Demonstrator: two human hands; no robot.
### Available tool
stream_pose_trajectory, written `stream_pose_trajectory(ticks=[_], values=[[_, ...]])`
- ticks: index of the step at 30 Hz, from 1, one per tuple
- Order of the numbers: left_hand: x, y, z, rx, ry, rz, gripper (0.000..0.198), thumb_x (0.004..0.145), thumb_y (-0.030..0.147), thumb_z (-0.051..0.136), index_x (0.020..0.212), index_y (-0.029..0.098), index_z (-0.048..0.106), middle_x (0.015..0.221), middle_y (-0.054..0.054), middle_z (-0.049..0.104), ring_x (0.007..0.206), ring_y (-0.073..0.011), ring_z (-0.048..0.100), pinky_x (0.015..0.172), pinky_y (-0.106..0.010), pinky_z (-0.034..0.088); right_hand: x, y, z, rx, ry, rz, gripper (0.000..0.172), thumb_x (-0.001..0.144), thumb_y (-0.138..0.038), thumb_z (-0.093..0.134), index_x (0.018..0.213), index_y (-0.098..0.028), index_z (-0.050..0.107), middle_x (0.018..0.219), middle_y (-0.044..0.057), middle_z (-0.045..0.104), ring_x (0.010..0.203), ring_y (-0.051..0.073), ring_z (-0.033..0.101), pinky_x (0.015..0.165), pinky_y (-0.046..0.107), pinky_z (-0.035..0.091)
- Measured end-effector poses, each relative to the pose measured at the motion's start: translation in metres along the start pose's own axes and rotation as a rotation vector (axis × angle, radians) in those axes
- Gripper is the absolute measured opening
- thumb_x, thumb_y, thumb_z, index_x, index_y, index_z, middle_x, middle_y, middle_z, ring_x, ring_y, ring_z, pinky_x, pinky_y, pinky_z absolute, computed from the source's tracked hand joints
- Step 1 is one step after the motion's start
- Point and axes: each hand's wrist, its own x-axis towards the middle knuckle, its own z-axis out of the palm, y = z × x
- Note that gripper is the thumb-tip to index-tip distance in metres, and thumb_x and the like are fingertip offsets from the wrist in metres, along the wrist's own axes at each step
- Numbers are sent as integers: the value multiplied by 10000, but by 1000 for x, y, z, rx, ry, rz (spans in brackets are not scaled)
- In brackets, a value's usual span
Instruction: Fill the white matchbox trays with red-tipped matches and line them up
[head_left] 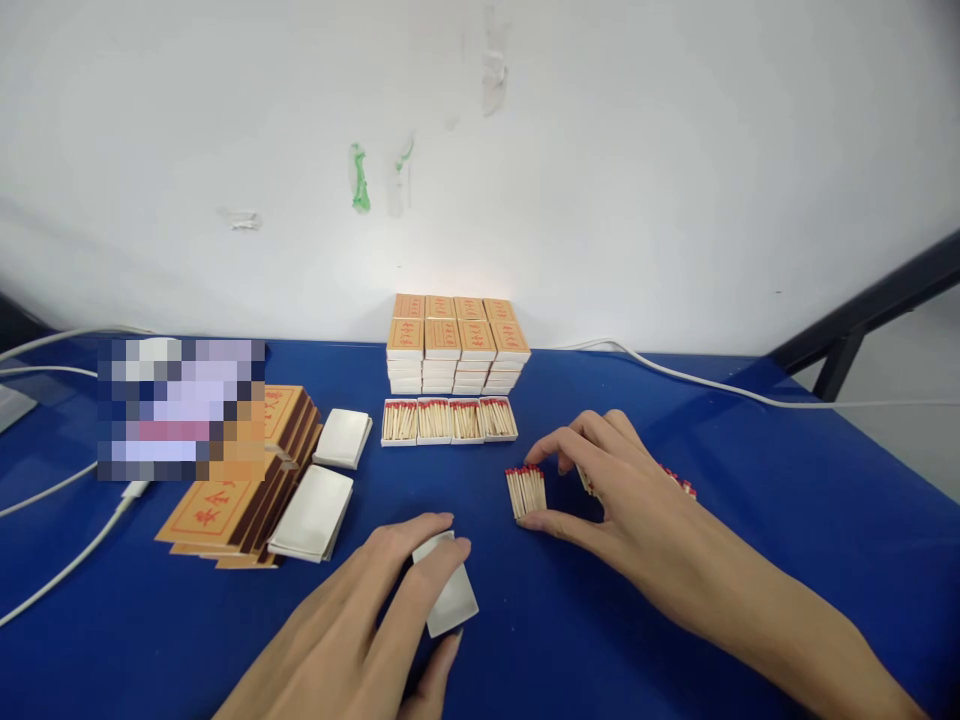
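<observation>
A small bunch of matches (pixel 526 494), red heads toward the top of the frame, sits right of centre, pinched between thumb and forefinger of the right hand (pixel 624 495). More matches (pixel 679 482) show partly behind that hand. At lower centre the left hand (pixel 382 605) grasps a white tray (pixel 454 598), fingers over it and thumb at its near edge. Above, mid-frame, four match-filled trays (pixel 450 422) stand side by side, just in front of stacked orange-topped matchboxes (pixel 457 340). At left, piles of white pieces (pixel 313 510) lie beside stacked orange sleeves (pixel 217 510). The blue bench (pixel 525 650) carries everything; a white cable (pixel 697 378) crosses it at right.
</observation>
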Motion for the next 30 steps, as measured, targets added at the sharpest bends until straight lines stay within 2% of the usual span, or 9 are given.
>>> stream_pose_trajectory(ticks=[5,8,11,13,16,23,30], values=[[-2,0,0,12,-2,3,514,1099,225,603,1611,234,557,1570,-101,721,1335,-221,805,1092,-313,682,-1,2,-7,43,-9,27,394,1090,-683,674,1311,-359,709,1272,55,709,1171,303,610,953,462,573],[-2,0,1,17,6,4,513,1092,213,604,1603,225,561,1569,-107,723,1336,-227,805,1093,-319,683,-1,8,-13,11,102,81,416,1127,-696,576,1267,-338,737,1154,72,723,1130,321,605,930,488,550],[-2,0,1,20,-3,5,515,1096,229,614,1608,228,557,1574,-105,724,1332,-235,809,1087,-324,688,0,16,-13,-67,217,164,351,1121,-604,604,1077,-306,784,984,86,718,1035,344,599,826,485,515],[-2,0,1,17,-4,5,514,1101,246,615,1612,232,554,1575,-103,725,1327,-235,812,1083,-323,690,0,19,-12,-111,209,197,295,1079,-542,672,961,-299,791,908,86,714,976,348,596,789,482,494],[-1,0,0,13,4,-1,505,1116,252,604,1618,236,552,1581,-102,722,1332,-228,810,1090,-316,684,-2,19,-9,-166,187,208,264,1038,-498,724,886,-293,790,856,82,713,923,346,592,771,484,477],[-1,1,0,2,4,-8,489,1133,272,597,1620,247,562,1580,-87,723,1323,-222,813,1084,-306,686,-4,16,-5,-210,194,237,280,1051,-442,672,850,-279,778,829,81,707,873,330,609,708,457,465],[1,1,1,-11,3,-12,499,1120,269,616,1616,243,564,1587,-89,716,1324,-227,814,1084,-310,689,-3,11,-6,-134,190,191,358,1095,-446,610,818,-286,771,786,67,714,817,306,635,730,479,486]])
